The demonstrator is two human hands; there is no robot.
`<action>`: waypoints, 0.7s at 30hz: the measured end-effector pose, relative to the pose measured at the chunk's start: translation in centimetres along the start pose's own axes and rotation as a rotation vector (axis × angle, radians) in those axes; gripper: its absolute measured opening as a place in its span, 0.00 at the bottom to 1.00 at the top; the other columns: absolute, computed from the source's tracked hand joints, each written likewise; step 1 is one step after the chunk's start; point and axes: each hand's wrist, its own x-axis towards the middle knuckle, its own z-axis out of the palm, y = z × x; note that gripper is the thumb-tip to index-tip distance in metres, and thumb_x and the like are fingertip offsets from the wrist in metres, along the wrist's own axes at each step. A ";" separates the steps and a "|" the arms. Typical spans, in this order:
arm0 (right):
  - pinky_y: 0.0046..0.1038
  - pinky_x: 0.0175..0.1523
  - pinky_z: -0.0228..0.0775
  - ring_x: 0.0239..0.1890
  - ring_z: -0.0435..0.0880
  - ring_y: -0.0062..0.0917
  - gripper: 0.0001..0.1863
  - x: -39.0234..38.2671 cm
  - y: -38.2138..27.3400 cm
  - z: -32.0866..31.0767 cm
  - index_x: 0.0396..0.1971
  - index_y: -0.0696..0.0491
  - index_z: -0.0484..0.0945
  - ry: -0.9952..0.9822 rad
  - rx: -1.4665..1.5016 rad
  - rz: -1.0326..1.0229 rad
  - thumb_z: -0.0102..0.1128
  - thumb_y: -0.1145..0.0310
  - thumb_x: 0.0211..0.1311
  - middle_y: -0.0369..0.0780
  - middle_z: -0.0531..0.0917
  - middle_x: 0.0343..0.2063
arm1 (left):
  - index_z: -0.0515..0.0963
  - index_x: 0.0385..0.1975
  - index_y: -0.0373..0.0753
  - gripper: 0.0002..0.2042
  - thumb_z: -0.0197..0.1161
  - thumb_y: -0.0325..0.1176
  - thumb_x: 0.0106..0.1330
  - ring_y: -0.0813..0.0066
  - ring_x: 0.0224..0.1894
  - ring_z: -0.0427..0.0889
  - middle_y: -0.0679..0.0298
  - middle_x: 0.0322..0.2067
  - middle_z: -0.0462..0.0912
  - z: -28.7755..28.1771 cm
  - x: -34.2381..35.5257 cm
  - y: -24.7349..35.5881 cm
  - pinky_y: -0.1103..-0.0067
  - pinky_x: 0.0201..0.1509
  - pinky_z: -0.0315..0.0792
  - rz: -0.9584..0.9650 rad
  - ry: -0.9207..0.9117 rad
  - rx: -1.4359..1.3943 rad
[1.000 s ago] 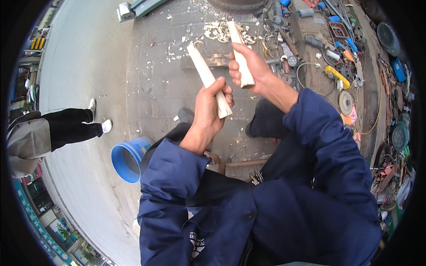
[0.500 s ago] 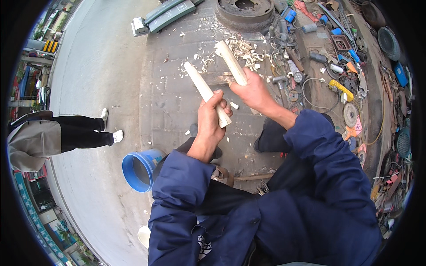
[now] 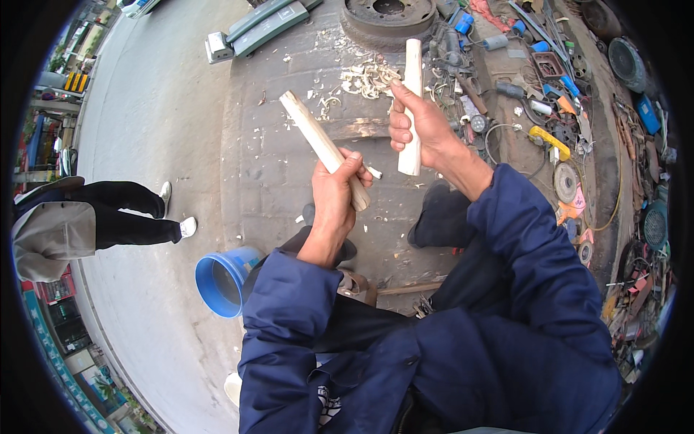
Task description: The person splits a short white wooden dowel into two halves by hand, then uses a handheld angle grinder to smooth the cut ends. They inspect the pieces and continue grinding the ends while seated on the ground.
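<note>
My left hand [image 3: 336,184] is closed round a pale, whittled wooden stick [image 3: 311,126], which slants up and away to the upper left. To its right, my right hand [image 3: 423,126] grips a second pale wooden stick [image 3: 413,59], held almost straight along the view, its far end near a rusty round metal wheel [image 3: 388,27]. The two sticks are apart. Beyond my hands, curly wood shavings [image 3: 369,79] lie on the dark ground, near a rough strip of wood [image 3: 361,129].
A blue bucket [image 3: 220,289] stands left of my legs. Another person [image 3: 130,228] in dark trousers is farther left on the pavement. Teal-grey metal pieces [image 3: 267,29] lie at the top. Jumbled tools, cables, a yellow power tool [image 3: 549,141] and discs crowd the right.
Over the last half second my right hand's stick has turned from a leftward slant to nearly straight and shifted right. The left stick's far end has swung a little further left.
</note>
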 end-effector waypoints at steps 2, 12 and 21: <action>0.24 0.22 0.63 0.13 0.67 0.15 0.23 0.1 -0.7 -0.1 0.25 0.45 0.67 -0.115 0.035 -0.049 0.57 0.46 0.76 0.27 0.67 0.14 | 0.73 0.44 0.37 0.09 0.66 0.25 0.70 0.73 0.25 0.82 0.63 0.26 0.79 0.2 -0.2 0.2 0.78 0.31 0.77 0.057 -0.006 0.030; 0.27 0.27 0.68 0.17 0.71 0.16 0.15 0.0 -2.3 -1.0 0.27 0.44 0.68 -0.176 0.022 -0.059 0.62 0.58 0.72 0.28 0.69 0.14 | 0.77 0.37 0.36 0.05 0.65 0.28 0.69 0.72 0.24 0.79 0.63 0.24 0.79 0.0 0.0 1.3 0.76 0.31 0.75 0.133 -0.020 0.058; 0.25 0.26 0.64 0.15 0.67 0.16 0.23 0.1 -2.9 -1.4 0.18 0.42 0.64 -0.224 0.098 0.020 0.55 0.55 0.77 0.26 0.65 0.13 | 0.76 0.37 0.37 0.05 0.65 0.28 0.69 0.73 0.23 0.78 0.65 0.23 0.77 0.0 0.1 1.7 0.77 0.30 0.74 0.064 0.034 0.094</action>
